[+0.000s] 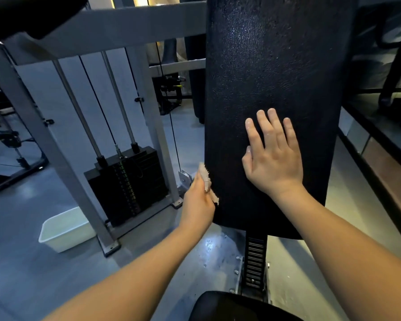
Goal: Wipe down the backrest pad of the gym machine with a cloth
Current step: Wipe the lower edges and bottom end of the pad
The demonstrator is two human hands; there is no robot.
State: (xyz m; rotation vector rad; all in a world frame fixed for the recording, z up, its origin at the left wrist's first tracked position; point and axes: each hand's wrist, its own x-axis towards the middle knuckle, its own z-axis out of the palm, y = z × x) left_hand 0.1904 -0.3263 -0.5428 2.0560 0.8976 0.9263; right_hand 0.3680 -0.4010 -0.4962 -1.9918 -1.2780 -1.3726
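One wide-angle view, worn on the person's head; it faces forward and steeply down; it sits close to the upright backrest pad [276,66], which fills the upper right; the seat [236,306] cuts the bottom edge; the weight stack [130,181] and grey floor [33,274] lie farther off to the left; straight frame bars bow near the borders.

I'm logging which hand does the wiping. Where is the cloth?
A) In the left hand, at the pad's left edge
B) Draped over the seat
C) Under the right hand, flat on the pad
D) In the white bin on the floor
A: the left hand grips the cloth at the left edge of the pad, while the right hand lies flat on the pad with nothing under it.
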